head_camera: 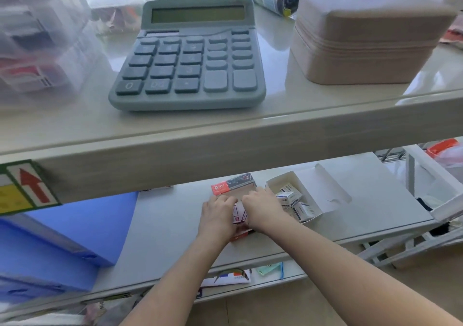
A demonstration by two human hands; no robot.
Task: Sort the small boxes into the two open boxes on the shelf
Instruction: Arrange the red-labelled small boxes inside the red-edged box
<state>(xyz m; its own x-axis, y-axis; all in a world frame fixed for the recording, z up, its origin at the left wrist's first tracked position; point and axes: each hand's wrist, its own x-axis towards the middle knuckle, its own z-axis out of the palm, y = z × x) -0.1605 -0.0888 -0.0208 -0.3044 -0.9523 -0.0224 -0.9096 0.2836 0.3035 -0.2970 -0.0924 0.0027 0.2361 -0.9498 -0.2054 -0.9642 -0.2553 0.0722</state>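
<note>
On the lower shelf (162,228) stand two open boxes side by side. The left one is a red and dark printed box (234,185), and both hands reach into it. My left hand (218,215) and my right hand (260,206) press together on small pink-and-white boxes (238,213) inside it, fingers curled over them. To the right, the white open box (313,190) with its lid flap up holds several small white and blue boxes (292,200). Much of the red box's inside is hidden by my hands.
A grey-blue calculator (188,57) and a beige zipped case (363,39) sit on the upper shelf (225,135). Blue folders (62,245) lie at the lower shelf's left. A white tray (431,187) stands at the right. Papers (228,275) show beneath the shelf.
</note>
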